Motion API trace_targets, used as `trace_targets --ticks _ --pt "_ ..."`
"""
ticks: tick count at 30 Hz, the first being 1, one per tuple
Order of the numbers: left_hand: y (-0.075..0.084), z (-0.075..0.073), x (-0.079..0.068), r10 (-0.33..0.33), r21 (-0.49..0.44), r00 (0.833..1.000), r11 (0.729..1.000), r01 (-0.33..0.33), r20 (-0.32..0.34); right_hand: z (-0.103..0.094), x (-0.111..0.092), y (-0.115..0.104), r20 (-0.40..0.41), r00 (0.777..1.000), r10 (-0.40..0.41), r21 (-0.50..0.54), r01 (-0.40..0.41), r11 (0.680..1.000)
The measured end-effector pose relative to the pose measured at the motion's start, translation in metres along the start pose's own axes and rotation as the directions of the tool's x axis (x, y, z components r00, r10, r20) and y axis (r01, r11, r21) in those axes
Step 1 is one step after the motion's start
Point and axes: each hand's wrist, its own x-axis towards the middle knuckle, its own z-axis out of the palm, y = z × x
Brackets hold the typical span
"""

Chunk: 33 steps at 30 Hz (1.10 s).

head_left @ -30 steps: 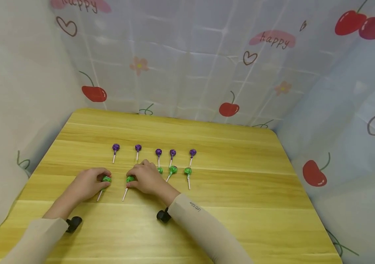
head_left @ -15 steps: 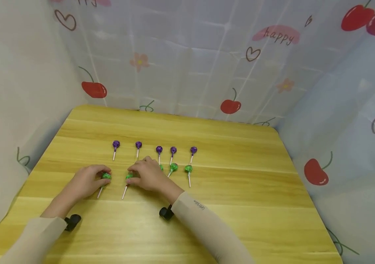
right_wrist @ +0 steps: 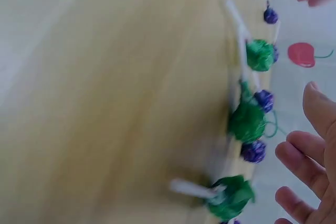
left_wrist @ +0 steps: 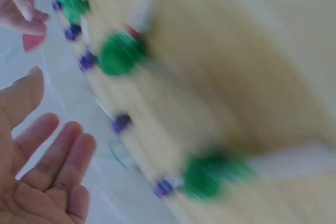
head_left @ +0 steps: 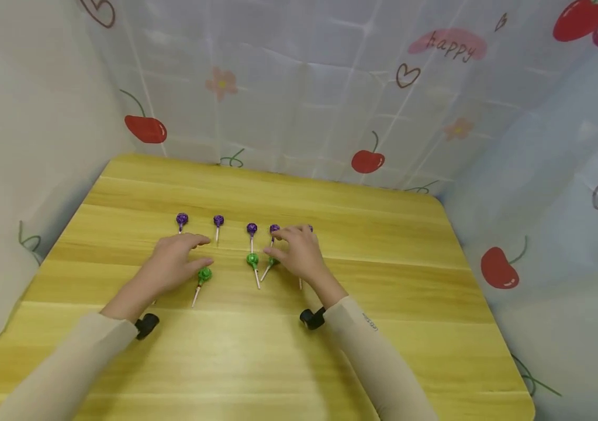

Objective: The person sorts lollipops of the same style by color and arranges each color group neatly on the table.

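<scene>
My left hand hovers over the left part of the rows, fingers apart and holding nothing. Beside its thumb lies a green-wrapped lollipop; another green lollipop, blurred in the left wrist view, is mostly hidden under this hand in the head view. Further right, my right hand is spread above the lollipops, also holding nothing. It partly covers a green lollipop near its thumb and hides the head of the rightmost green lollipop. Between the hands lies a further green lollipop.
Several purple lollipops form a row behind the green ones, among them one at the left end and one in the middle. The wooden table meets a cherry-printed curtain at its back and sides.
Both hands have let go of the two left green lollipops, which stay on the table. Both hands have moved right, the right one farther. The head view has tilted slightly down.
</scene>
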Motion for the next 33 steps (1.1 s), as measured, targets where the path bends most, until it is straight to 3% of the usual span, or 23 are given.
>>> trace_targets --ticks 6,11,18,33 --pt "0.041 0.023 0.037 0.029 0.123 0.996 0.992 -0.039 0.083 0.007 -0.004 0.012 0.036 0.999 0.033 -0.071 -0.030 0.997" --pt "0.058 0.044 0.057 0.021 0.195 0.994 0.980 -0.042 0.106 0.016 -0.005 0.016 0.057 0.998 0.039 -0.101 -0.034 0.994" --pt "0.063 0.059 0.065 -0.056 0.150 0.993 0.988 0.041 0.099 0.019 -0.004 0.019 0.068 0.997 0.030 -0.095 -0.023 0.995" --pt "0.067 0.067 0.071 -0.111 0.085 0.983 0.991 0.099 0.145 0.016 -0.004 0.021 0.094 0.995 0.023 -0.019 -0.021 1.000"
